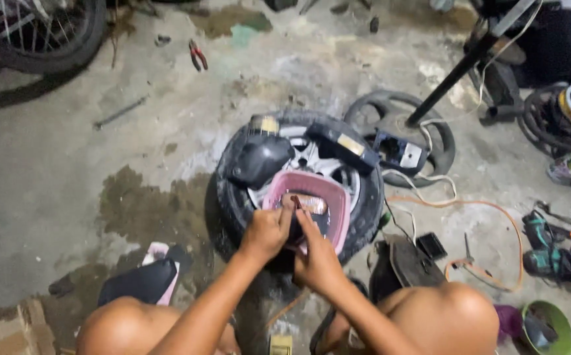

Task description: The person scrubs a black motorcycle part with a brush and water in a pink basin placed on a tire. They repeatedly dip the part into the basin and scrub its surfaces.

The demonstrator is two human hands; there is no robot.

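We find both hands working over a pink plastic tray that sits atop a tyre with a silver rim on the concrete floor. Our left hand has its fingers clamped on a small dark red part above the tray. Our right hand presses against it; whether those fingers grip anything, we cannot tell. Red pliers lie well apart.

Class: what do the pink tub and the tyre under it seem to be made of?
Pink tub: probably moulded plastic, going by its even colour, thin rounded rim and dull sheen. Tyre: likely black rubber, matte and thick-walled, around a shiny metal-looking rim.
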